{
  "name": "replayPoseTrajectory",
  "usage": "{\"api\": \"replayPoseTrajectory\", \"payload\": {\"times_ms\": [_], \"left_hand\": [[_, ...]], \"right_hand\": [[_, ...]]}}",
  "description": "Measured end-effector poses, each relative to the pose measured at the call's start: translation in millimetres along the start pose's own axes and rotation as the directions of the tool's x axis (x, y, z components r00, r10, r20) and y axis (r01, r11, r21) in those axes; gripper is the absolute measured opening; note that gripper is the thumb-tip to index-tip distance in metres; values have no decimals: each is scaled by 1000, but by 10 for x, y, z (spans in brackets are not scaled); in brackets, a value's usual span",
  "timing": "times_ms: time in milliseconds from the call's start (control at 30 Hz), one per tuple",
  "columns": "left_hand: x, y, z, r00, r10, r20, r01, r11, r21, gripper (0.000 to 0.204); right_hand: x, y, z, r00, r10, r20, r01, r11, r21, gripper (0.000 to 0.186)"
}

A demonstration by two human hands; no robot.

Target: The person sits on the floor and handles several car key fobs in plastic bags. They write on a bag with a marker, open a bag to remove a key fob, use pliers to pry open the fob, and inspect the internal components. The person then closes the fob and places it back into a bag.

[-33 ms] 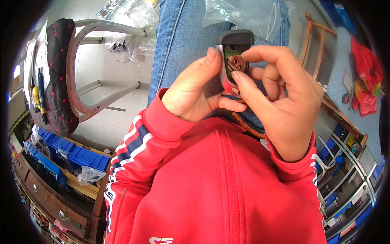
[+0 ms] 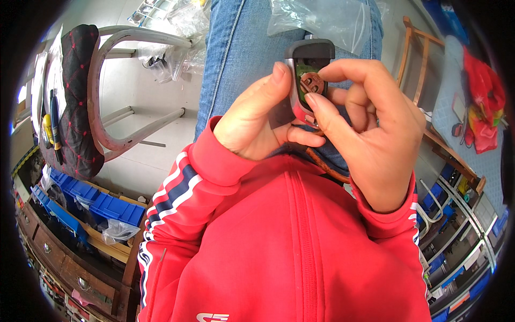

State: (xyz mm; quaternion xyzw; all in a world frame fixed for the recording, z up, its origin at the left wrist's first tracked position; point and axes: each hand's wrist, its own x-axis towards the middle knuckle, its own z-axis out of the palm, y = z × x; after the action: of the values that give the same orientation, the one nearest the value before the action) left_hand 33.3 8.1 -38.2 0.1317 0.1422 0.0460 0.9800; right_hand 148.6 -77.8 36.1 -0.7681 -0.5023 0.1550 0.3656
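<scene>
A small black, silver and red casing (image 2: 310, 49) is held over my lap, its upper side uncovered. Inside it shows a green circuit board (image 2: 302, 71). My left hand (image 2: 248, 117) grips the casing from the left, thumb along its side and fingers partly hidden under it. Between thumb and index finger, my right hand (image 2: 380, 126) pinches a small round copper-brown part (image 2: 312, 82) with dark slots. That part lies over the board, within the casing's outline; whether it is seated cannot be made out. The other right fingers curl beside the casing.
A clear plastic bag (image 2: 327, 21) lies across my jeans. To the left stands a metal-framed stool (image 2: 142, 33) with a black quilted seat (image 2: 80, 107) bearing pens. Blue bins (image 2: 115, 206) and a wooden drawer cabinet (image 2: 64, 263) are at lower left. At right is a light-blue surface (image 2: 456, 137) with red cloth.
My right hand and the round part have shifted very slightly to the left. Otherwise the two frames look alike.
</scene>
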Motion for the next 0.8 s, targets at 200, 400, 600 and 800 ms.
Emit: {"api": "replayPoseTrajectory", "payload": {"times_ms": [200, 400, 600, 800], "left_hand": [[-6, 71, 37, 999, 44, -20, -45, 998, -48, 59], [72, 68, 145, 960, 270, -72, -275, 958, -81, 54], [96, -40, 214, 890, 445, -94, -441, 895, 60, 53], [86, -7, 228, 896, 419, -147, -420, 907, 27, 54]], "right_hand": [[-67, 23, -99, 979, 193, -61, -182, 971, 156, 18], [-185, 12, 123, 999, -45, 19, 42, 990, 135, 24], [-218, 55, 331, 997, -81, -16, 82, 995, 62, 31], [-142, 84, 262, 982, -152, -113, 159, 986, 58, 22]]}}
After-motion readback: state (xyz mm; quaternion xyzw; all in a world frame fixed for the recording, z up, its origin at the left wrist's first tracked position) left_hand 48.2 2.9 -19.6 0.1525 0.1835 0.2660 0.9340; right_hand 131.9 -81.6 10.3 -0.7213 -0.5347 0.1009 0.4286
